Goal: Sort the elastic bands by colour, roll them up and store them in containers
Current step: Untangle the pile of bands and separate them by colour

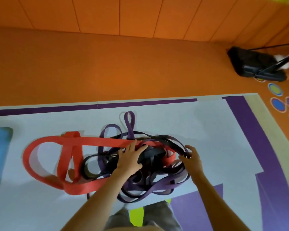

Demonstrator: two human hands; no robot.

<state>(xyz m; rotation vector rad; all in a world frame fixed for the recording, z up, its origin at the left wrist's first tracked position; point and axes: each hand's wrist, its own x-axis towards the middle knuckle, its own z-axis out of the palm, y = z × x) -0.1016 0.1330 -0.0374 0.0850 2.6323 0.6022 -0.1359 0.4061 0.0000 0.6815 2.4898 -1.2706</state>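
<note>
I am working at the sorting step: the heap of red band, purple bands and black bands is lying tangled on the mat, with nothing rolled or stored yet. My left hand is pressing on the heap's middle with fingers spread flat, holding nothing, while my right hand is curling its fingers against dark loops at the right edge (whether they are gripping one, I cannot tell). Next, I am judging, the red band, lying mostly free to the left, needs drawing clear while the rest is pinned.
</note>
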